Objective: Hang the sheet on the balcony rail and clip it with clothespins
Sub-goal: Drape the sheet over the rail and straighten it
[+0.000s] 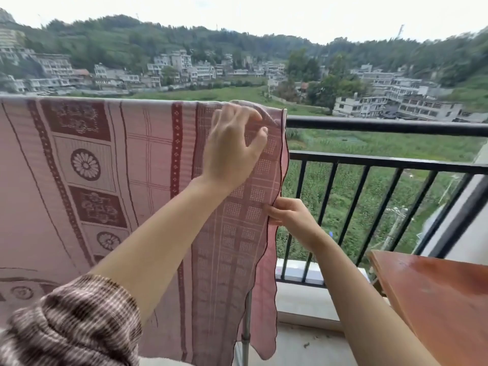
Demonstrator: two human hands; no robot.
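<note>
The pink patterned woven sheet (105,180) is draped over the black metal balcony rail (383,126). Left hand (232,151) fingers are spread at its top corner; right hand (287,216) fingers are pinched on its side hem. No clothespins are seen; unclipped, slippage under wind is judged possible.

Light: bright, even daylight from an overcast white sky (290,11).
Shadows: soft and faint, no hard edges.
Glare: sky blown out to white.
Blur: distant buildings (396,101) smeared.
Distortion: wide-angle bowing of the rail (383,126) toward the edges.
</note>
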